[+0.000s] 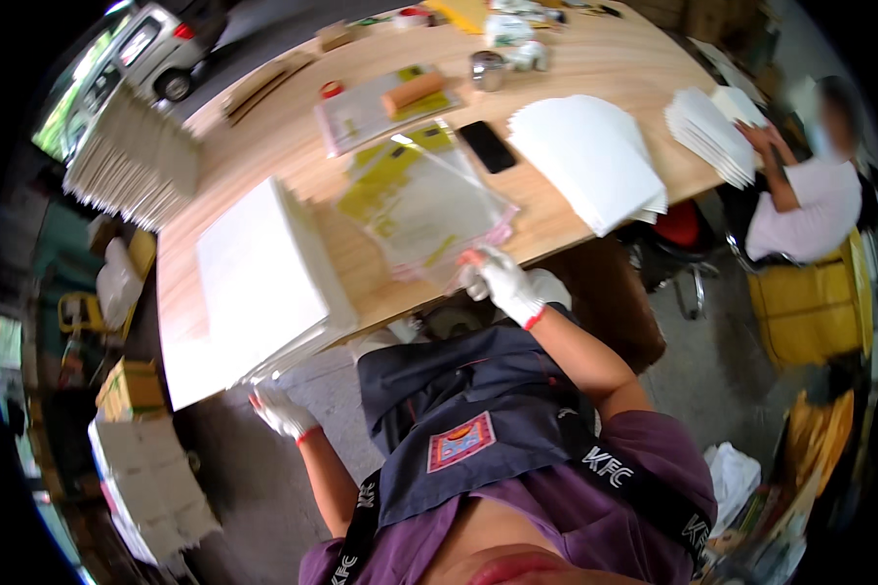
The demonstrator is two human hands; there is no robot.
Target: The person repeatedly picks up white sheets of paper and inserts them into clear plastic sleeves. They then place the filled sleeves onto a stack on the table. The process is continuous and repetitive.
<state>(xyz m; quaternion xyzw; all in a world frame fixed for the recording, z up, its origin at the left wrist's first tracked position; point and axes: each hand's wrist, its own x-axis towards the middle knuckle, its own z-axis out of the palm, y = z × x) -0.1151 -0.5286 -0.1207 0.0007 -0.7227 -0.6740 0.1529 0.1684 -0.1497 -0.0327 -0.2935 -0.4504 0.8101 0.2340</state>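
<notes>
My right hand [502, 285], in a white glove with a red cuff, is at the table's near edge. Its curled fingers hold the near corner of a clear plastic bag; blur softens the exact grip. That bag belongs to a pile of clear bags with yellow-green print [410, 205]. My left hand [285, 413], gloved alike, hangs just off the table edge with its fingers stretched out and nothing in them. Close above it lies a thick stack of white sheets [259, 283], its near corner by the fingertips.
Beyond the bags lie a black phone [487, 146], a tape roll [413, 92] on more bags, and a metal tin [487, 71]. Fanned white sheets [585, 156] lie right. A tall stack [137, 161] stands far left. Another person [805, 205] sits at right, handling sheets.
</notes>
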